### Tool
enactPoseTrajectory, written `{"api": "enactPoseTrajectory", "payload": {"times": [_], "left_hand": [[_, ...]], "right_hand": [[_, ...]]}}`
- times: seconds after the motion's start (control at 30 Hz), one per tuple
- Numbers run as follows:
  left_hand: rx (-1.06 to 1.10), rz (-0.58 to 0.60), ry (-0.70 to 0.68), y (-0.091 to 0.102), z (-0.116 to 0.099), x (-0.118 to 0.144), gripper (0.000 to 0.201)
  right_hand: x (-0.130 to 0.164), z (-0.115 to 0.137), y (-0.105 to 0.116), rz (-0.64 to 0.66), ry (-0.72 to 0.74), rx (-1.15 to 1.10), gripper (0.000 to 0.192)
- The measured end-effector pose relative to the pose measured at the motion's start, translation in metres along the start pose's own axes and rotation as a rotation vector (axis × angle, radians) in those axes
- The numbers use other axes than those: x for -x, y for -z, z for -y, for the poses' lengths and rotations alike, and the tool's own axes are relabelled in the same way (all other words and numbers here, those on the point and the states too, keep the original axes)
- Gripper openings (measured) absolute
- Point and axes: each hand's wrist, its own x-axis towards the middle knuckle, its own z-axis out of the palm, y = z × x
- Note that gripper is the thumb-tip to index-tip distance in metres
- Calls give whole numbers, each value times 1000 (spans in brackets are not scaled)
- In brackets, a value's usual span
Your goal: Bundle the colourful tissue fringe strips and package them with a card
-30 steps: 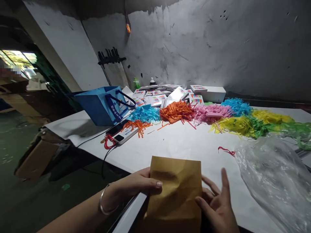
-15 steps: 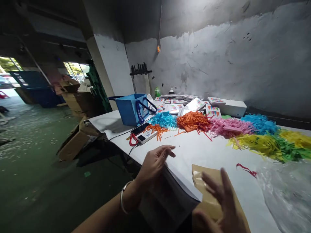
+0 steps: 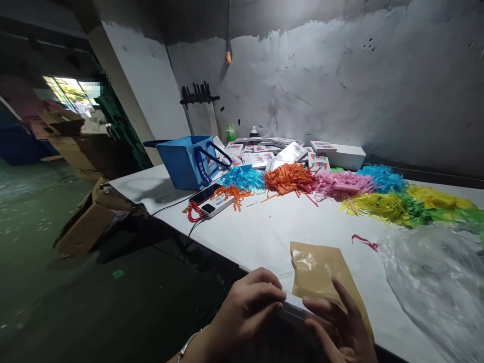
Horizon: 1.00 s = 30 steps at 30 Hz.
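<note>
Since half a second ago, the left hand has come down from the air to the near edge of the table, and the brown envelope now lies flat on the white top instead of hanging over the edge.

Both hands meet at this edge. The left hand is curled, its fingers bent over a thin, dark, shiny strip at the table edge; what this strip is I cannot tell. The right hand has its fingers stretched out, the tips resting on the near part of the envelope, pressing and not pinching.

I judge the envelope to be very light and thin. It is soft paper with a glossy patch near the far corner, so it will bend and crease easily and may slide on the smooth top. A pinch at a near corner or along a side edge would hold it best.

Around it the table is bare, with open room to the left and behind. Just to the right lies a crumpled clear plastic bag, and a small red scrap is near the far right corner. Farther back are piles of colored shredded paper, a phone and a blue bag.
</note>
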Motion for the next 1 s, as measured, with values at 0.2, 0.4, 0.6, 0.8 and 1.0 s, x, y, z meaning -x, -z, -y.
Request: {"api": "enactPoseTrajectory", "payload": {"times": [0.2, 0.4, 0.6, 0.8, 1.0], "left_hand": [[51, 17, -26, -1, -5, -3, 19], [50, 22, -28, -5, -6, -3, 23], [50, 23, -17, -9, -6, -4, 25], [41, 36, -13, -10, -8, -7, 23], [16, 47, -22, -12, -10, -8, 21]], "right_hand": [[-30, 27, 34, -18, 421, 288, 21], [-52, 68, 39, 587, 205, 211, 13], [-54, 63, 26, 615, 158, 435, 11], [-49, 58, 26, 539, 242, 491, 10], [-49, 51, 28, 466, 474, 592, 13]]}}
